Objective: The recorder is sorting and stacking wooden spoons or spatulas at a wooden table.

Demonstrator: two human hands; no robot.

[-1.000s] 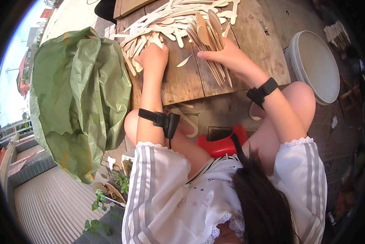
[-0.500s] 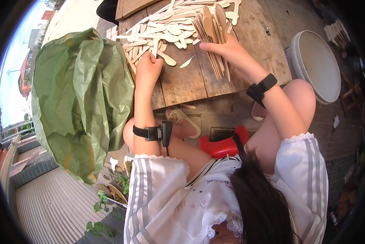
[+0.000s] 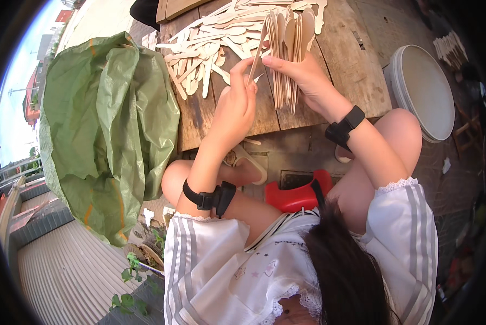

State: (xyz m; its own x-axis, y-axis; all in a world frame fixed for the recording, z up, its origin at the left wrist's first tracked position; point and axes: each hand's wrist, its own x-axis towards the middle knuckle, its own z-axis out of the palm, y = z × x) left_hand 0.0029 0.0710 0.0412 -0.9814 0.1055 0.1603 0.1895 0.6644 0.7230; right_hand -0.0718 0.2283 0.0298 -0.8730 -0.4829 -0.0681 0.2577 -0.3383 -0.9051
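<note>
My right hand (image 3: 313,81) is closed around an upright bundle of flat wooden knives (image 3: 287,65), their wider rounded ends pointing away from me. At the bundle's left side, my left hand (image 3: 235,105) pinches a single wooden knife (image 3: 258,51) between thumb and fingers. That knife leans close against the bundle; whether it touches the others I cannot tell. Beyond both hands, a loose pile of wooden knives (image 3: 199,57) lies in all directions on the plank table (image 3: 197,130).
A large green woven sack (image 3: 99,130) stands at the table's left. A white bucket (image 3: 424,92) is on the right, with another stack of wooden pieces (image 3: 451,50) beyond it. A red plastic seat (image 3: 294,196) shows between my legs.
My left hand has moved from the pile rightward to the bundle, bringing one wooden knife. The bundle in my right hand is turned slightly more upright.
</note>
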